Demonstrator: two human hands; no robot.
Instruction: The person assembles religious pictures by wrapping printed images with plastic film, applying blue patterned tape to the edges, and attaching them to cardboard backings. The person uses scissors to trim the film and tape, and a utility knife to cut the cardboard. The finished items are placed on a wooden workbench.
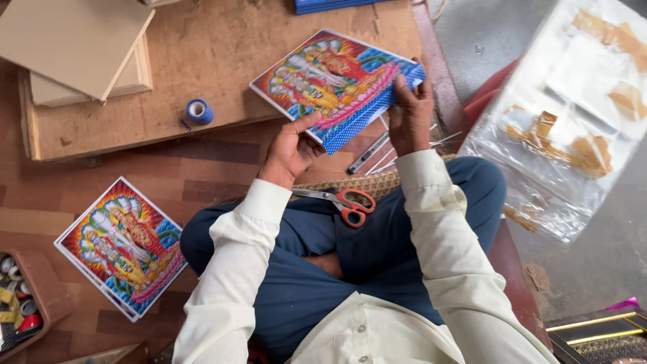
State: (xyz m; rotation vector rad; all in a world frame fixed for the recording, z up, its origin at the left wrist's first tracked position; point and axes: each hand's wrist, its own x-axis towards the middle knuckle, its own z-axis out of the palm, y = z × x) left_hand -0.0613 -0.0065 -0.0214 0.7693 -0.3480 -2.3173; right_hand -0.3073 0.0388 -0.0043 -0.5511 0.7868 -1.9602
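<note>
A colourful picture print (337, 84) with a white border lies tilted over the edge of a low wooden board (202, 67). My left hand (290, 148) grips its near edge, thumb on top. My right hand (411, 114) presses on and holds its right corner. Both sleeves are cream; I sit cross-legged in blue trousers. Red-handled scissors (340, 202) rest on my lap just below my left hand.
A second matching print (121, 246) lies on the floor at left, beside a box of spools (23, 303). A small blue tape roll (199, 111) and stacked boards (81, 50) sit on the wooden board. Clear plastic sheets (579, 108) with brown tape lie at right. Thin metal rods (384, 152) lie under the print.
</note>
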